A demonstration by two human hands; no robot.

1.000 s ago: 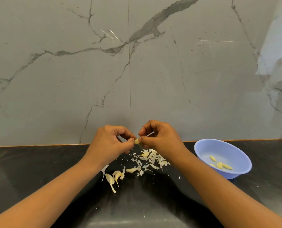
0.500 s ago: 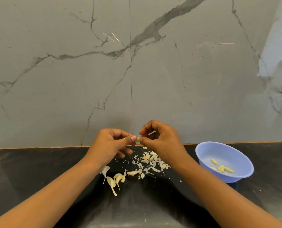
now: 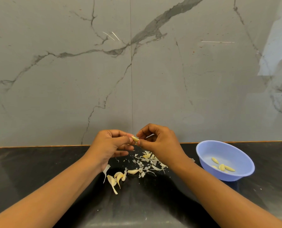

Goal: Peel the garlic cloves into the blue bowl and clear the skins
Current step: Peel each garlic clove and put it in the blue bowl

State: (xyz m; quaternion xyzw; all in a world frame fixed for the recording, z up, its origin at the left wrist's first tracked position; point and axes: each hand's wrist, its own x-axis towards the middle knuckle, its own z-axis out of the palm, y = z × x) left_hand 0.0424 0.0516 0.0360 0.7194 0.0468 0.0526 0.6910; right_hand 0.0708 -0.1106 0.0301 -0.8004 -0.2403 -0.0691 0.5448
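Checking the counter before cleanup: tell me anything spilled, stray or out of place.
Garlic skins lie scattered on the black counter, left of the blue bowl, with a few unpeeled cloves at the pile's near-left edge. That is ordinary peeling mess, not yet cleared. The bowl stands upright holding only peeled cloves; nothing looks damaged.

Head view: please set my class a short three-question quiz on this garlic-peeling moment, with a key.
1. True or false: the blue bowl is empty.
2. Look at the left hand and right hand. Whose fingers pinch the garlic clove? A) left only B) both C) neither
3. Fill in: the loose garlic skins lie on the black ____, left of the bowl.
Key: 1 false, peeled cloves lie in it. 2 B. 3 counter.
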